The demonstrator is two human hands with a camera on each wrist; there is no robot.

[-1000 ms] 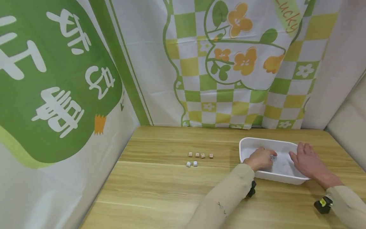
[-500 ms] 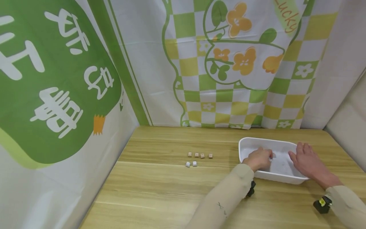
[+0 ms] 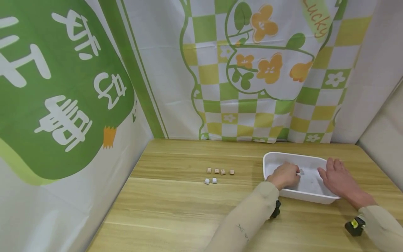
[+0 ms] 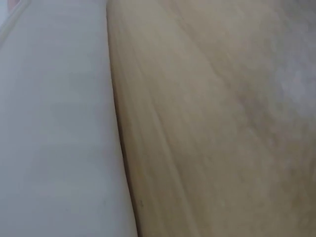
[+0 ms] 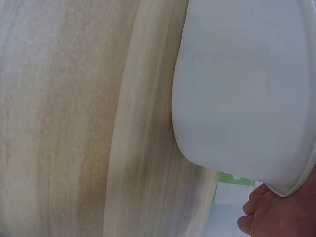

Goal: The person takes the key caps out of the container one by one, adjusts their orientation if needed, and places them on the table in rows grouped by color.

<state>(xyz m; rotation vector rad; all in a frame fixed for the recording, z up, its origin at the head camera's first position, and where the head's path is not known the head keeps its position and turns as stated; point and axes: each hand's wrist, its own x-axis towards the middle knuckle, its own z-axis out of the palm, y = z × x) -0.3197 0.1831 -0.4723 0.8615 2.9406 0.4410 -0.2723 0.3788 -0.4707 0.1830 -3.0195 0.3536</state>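
My left hand (image 3: 285, 174) reaches over the near rim into a white plastic tray (image 3: 315, 194), fingers curled down to its floor. Small pale keycaps (image 3: 301, 172) lie right at its fingertips; whether one is pinched is hidden. My right hand (image 3: 338, 180) holds the tray's right end, thumb inside the rim and fingers over the edge. In the right wrist view, fingers of the right hand (image 5: 276, 215) show past the corner of the tray (image 5: 237, 94). The left wrist view shows mostly the tray's outer wall (image 4: 59, 128).
Left of the tray on the wooden table (image 3: 176, 203), several beige keycaps (image 3: 223, 172) form a row. Two white keycaps (image 3: 214, 181) sit just in front of them. A printed curtain (image 3: 245, 105) hangs behind the table, and another cloth (image 3: 94, 168) hangs at the left.
The left hand's fingers have shifted slightly around the keycaps inside the tray. The right hand and the tray hold their place, and the keycaps on the table have not moved.
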